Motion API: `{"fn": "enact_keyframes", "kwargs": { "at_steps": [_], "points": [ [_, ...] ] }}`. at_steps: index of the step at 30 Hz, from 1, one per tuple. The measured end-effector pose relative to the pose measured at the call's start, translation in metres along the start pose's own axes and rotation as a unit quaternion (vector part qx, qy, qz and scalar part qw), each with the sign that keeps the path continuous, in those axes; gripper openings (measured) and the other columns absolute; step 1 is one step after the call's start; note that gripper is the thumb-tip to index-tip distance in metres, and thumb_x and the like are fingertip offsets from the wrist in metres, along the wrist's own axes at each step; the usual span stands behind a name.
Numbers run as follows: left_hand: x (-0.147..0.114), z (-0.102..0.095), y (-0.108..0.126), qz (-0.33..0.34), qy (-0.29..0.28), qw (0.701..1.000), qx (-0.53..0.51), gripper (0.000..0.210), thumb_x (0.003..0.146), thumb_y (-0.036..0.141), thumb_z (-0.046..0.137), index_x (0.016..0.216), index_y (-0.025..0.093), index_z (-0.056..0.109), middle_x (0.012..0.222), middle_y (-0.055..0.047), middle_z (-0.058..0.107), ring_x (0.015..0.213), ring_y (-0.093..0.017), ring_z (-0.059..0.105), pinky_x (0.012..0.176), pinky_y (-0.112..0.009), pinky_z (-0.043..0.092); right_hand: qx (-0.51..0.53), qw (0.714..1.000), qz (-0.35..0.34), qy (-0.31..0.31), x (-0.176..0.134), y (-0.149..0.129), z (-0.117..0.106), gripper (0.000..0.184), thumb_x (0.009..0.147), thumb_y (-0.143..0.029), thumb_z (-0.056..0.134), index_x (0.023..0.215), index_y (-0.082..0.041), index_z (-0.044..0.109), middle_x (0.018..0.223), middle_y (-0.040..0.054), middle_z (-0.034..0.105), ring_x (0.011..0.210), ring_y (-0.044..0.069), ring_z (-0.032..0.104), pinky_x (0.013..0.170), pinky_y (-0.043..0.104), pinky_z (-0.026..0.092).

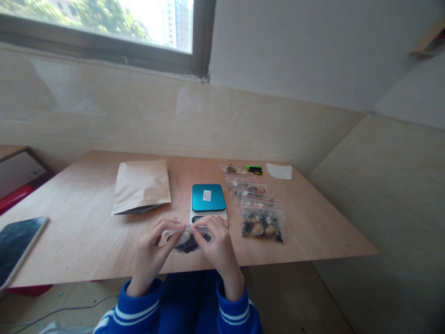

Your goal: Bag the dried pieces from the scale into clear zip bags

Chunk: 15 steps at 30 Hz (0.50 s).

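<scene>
A clear zip bag (187,244) with dark and pale dried pieces in it lies at the table's near side. My left hand (155,248) pinches its top edge, and my right hand (216,243) pinches the same edge close beside, fingertips almost meeting. Just beyond them stands a small kitchen scale (209,197) with a blue top plate and a white label on it; my fingers partly cover its front. To the right, several filled zip bags (263,223) overlap in a row, the nearest showing brown and black dried pieces.
A brown paper pouch (142,187) lies left of the scale, its dark opening facing me. At the far left edge rests a tablet (21,246). A green-and-black tool (255,169) and a white paper piece (279,171) lie at the back right, before the wall.
</scene>
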<state>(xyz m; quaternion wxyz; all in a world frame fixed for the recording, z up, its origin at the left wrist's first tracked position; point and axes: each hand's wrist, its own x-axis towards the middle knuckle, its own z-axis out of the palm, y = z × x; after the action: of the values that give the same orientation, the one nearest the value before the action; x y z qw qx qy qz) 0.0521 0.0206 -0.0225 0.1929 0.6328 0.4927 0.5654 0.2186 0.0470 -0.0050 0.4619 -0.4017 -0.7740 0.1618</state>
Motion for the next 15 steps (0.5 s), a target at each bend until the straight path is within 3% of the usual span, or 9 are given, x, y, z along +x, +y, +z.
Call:
{"fn": "enact_keyframes", "kwargs": {
  "at_steps": [10, 13, 15],
  "points": [
    [0.0042, 0.0015, 0.0015, -0.011, -0.028, 1.000, -0.004, 0.010, 0.083, 0.029, 0.065, 0.085, 0.021, 0.069, 0.080, -0.002, 0.069, 0.077, -0.016, 0.066, 0.069, -0.026, 0.054, -0.013, 1.000, -0.011, 0.007, -0.0002, -0.0023, -0.0001, 0.006, 0.088, -0.018, 0.062, 0.082, -0.021, 0.061, 0.081, -0.0006, 0.068, 0.082, 0.017, 0.061, 0.084, 0.033, 0.037],
    [0.0031, 0.0018, 0.0021, -0.049, -0.005, 0.999, -0.022, 0.017, 0.082, 0.033, 0.067, 0.093, 0.020, 0.068, 0.084, -0.003, 0.070, 0.078, -0.016, 0.067, 0.068, -0.026, 0.056, -0.026, 0.999, -0.019, 0.011, 0.0001, -0.0026, -0.0012, 0.006, 0.088, -0.018, 0.062, 0.082, -0.020, 0.061, 0.081, -0.0005, 0.068, 0.082, 0.016, 0.061, 0.085, 0.033, 0.037],
    [0.0025, 0.0028, 0.0025, -0.064, 0.012, 0.997, -0.043, 0.018, 0.081, 0.035, 0.067, 0.087, 0.018, 0.066, 0.079, -0.003, 0.069, 0.074, -0.016, 0.068, 0.066, -0.026, 0.057, -0.036, 0.999, -0.020, 0.011, 0.0001, -0.0028, -0.0013, 0.006, 0.088, -0.018, 0.062, 0.082, -0.021, 0.061, 0.081, -0.0007, 0.067, 0.082, 0.016, 0.061, 0.085, 0.033, 0.037]
  ]
}}
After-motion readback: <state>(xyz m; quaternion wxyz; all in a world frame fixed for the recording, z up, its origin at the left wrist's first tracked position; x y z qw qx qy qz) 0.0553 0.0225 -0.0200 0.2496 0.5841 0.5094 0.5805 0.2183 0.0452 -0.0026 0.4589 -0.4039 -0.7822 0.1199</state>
